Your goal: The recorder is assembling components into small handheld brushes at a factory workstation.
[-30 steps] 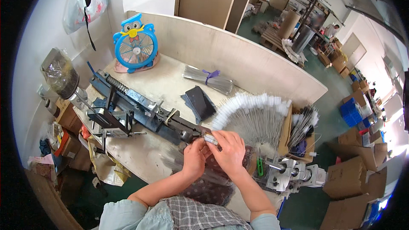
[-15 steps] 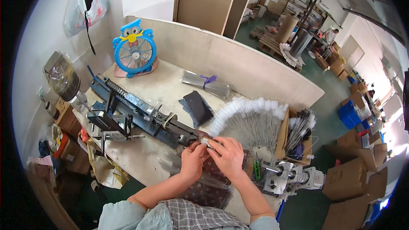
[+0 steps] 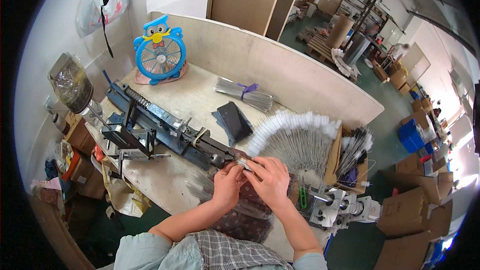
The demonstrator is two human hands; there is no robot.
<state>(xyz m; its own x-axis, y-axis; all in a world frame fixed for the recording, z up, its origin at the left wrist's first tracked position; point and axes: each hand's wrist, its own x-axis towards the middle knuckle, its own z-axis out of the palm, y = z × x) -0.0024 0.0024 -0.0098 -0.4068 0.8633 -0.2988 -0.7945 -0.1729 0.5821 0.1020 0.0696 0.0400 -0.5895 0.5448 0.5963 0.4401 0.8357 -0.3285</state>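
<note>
My left hand and my right hand meet at the near end of a long dark metal bench fixture. Both have their fingertips pinched together. Between the right fingertips and the fixture's end shows a small whitish piece, too small to name. What the left fingers hold is hidden. Just beyond the right hand, many thin wire brushes with white bristle tips lie fanned out. Loose thin wires lie below the hands on a dark spotted cloth.
A blue owl-shaped fan, a wire bundle with a purple tie and a black phone stand or lie farther back. At right are a carton of brushes, green-handled snips and a silver clamping device. A motor stands left.
The view has shifted slightly, so the bench things appear a little displaced. Both hands stay pinched at the fixture's end, with barely any movement.
</note>
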